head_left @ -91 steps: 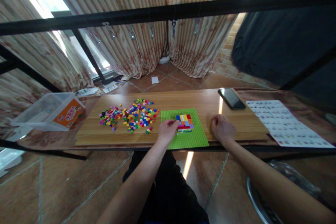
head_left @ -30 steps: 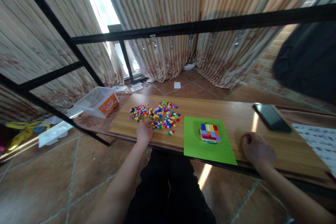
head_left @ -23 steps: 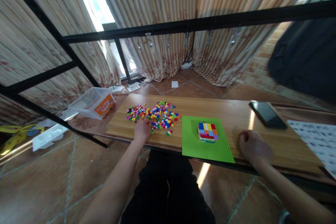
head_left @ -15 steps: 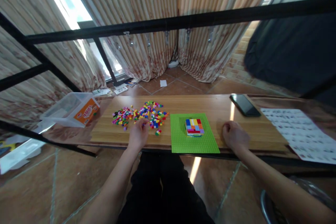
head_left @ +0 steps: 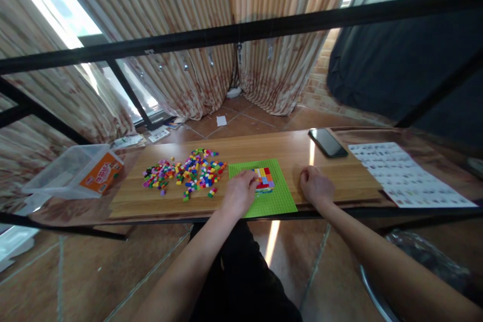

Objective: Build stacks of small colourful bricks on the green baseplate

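Bricks (head_left: 206, 176) & baseplate (head_left: 282, 200): plstc, latter studded. Board (head_left: 249, 148): wood, smooth, semi-gloss. Phone (head_left: 328, 143): v. glossy. Sheet (head_left: 409, 175): ppr.

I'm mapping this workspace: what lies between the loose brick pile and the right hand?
In the head view: the green baseplate bearing the brick block, the left hand at the block's left side, then a strip of wooden tabletop.

Brick stack (head_left: 266, 179) partly out of sight behind left hand (head_left: 240, 193)
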